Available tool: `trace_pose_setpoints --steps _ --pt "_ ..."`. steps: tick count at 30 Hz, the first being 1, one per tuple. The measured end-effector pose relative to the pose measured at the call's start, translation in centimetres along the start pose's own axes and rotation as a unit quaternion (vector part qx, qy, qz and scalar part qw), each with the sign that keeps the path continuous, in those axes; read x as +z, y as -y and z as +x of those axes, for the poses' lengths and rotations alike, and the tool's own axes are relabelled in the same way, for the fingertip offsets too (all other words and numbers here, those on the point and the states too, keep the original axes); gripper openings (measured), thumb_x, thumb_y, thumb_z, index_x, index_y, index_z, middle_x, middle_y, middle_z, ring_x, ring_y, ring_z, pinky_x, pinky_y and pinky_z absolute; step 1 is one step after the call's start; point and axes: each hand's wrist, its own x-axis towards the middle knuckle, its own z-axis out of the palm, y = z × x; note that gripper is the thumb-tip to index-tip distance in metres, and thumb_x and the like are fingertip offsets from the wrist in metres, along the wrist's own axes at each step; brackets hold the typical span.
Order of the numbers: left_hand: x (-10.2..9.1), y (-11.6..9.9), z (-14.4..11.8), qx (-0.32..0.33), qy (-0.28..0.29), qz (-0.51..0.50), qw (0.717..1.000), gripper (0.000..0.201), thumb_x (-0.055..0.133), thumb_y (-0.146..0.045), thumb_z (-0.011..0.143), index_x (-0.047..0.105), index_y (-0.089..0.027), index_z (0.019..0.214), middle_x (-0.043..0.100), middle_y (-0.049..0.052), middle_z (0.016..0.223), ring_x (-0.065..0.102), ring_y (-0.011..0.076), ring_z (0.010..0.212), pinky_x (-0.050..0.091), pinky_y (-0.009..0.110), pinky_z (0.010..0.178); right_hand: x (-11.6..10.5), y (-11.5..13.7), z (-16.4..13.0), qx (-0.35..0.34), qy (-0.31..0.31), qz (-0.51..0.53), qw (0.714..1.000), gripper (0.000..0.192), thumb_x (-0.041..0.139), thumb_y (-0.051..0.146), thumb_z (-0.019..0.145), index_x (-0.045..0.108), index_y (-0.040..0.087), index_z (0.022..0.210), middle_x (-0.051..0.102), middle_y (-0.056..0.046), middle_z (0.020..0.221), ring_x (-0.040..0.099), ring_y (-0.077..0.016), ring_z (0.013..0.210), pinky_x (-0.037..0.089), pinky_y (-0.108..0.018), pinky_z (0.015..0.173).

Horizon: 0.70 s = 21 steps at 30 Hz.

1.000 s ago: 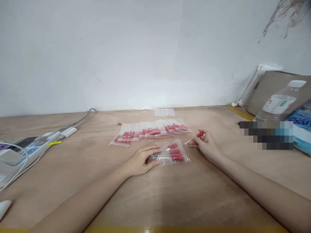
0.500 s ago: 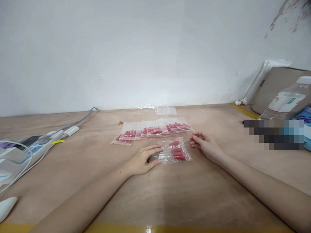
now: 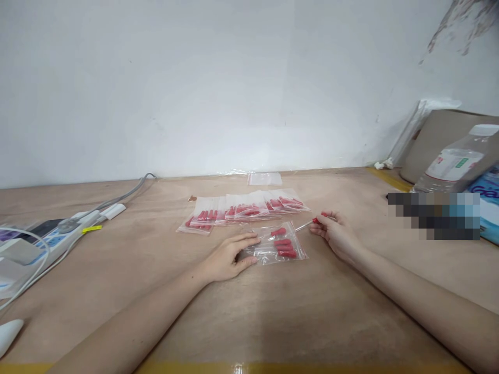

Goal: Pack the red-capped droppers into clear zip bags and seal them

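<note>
A clear zip bag (image 3: 277,243) with several red-capped droppers inside lies on the wooden table (image 3: 273,311). My left hand (image 3: 228,256) rests on the bag's left end, fingers spread over it. My right hand (image 3: 336,234) pinches one dropper (image 3: 312,222) by its red bulb, the clear tip pointing left toward the bag's right edge, a little apart from it. Behind the bag lies a row of filled bags (image 3: 244,209) with red droppers.
An empty clear bag (image 3: 264,178) lies near the wall. A white device with cables (image 3: 47,239) sits at the left. At the right stand a water bottle (image 3: 454,161), a cardboard box (image 3: 440,137) and a blue pack (image 3: 487,208).
My right hand drew the dropper slightly back to the right, away from the bag's edge. My left hand stayed on the bag.
</note>
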Motion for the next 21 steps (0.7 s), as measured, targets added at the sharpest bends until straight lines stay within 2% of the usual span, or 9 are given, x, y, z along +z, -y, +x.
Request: trace_pose_setpoints --steps 3,7,9,14,19,21 --pt "0.0 -0.1 0.0 -0.002 0.001 -0.002 1.000 0.042 0.053 -0.033 0.085 0.049 -0.022 0.125 0.048 0.009 0.130 0.044 0.0232 0.121 0.038 0.041 0.101 -0.1 0.2 0.3 -0.030 -0.024 -0.008 0.999 0.024 0.060 0.015 0.068 0.041 0.022 0.081 0.055 0.007 0.059 0.055 -0.0075 0.046 0.049 -0.018 0.043" --pt "-0.1 -0.1 0.0 -0.006 0.004 0.001 1.000 0.042 0.052 -0.034 0.085 0.049 -0.021 0.125 0.047 0.009 0.131 0.043 0.0229 0.121 0.038 0.041 0.101 -0.7 0.7 0.8 -0.143 -0.100 -0.020 0.985 0.026 0.059 0.019 0.067 0.039 0.023 0.083 0.051 0.009 0.060 0.051 -0.0053 0.045 0.045 -0.017 0.043" --pt "0.0 -0.1 0.0 -0.007 0.006 0.003 1.000 0.043 0.052 -0.035 0.085 0.048 -0.022 0.126 0.047 0.008 0.131 0.043 0.0222 0.122 0.037 0.040 0.101 -1.0 0.9 1.0 -0.174 -0.109 -0.017 0.978 0.027 0.059 0.021 0.066 0.038 0.023 0.083 0.051 0.009 0.062 0.051 -0.0050 0.046 0.046 -0.017 0.044" --pt "0.0 0.1 0.0 -0.013 0.008 0.005 1.000 0.043 0.051 -0.036 0.086 0.048 -0.023 0.126 0.046 0.007 0.132 0.043 0.0215 0.122 0.037 0.040 0.102 -0.9 0.3 0.9 -0.164 -0.065 0.001 0.984 0.033 0.064 0.026 0.063 0.037 0.023 0.082 0.051 0.010 0.062 0.054 -0.0060 0.048 0.048 -0.019 0.049" --pt "-0.1 -0.1 0.0 -0.013 0.006 0.005 1.000 0.042 0.051 -0.036 0.086 0.048 -0.023 0.126 0.047 0.007 0.131 0.043 0.0222 0.121 0.037 0.040 0.101 0.1 -0.7 -0.2 -0.103 -0.007 -0.004 0.995 0.038 0.068 0.032 0.059 0.038 0.023 0.082 0.054 0.009 0.062 0.057 -0.0084 0.050 0.050 -0.023 0.051" --pt "-0.1 -0.1 0.1 -0.014 0.006 0.004 1.000 0.042 0.051 -0.036 0.086 0.049 -0.023 0.125 0.047 0.007 0.131 0.044 0.0226 0.121 0.037 0.040 0.101 0.2 -0.7 -0.4 -0.106 -0.007 -0.008 0.994 0.038 0.067 0.032 0.060 0.039 0.023 0.082 0.054 0.009 0.062 0.056 -0.0082 0.051 0.050 -0.023 0.051"
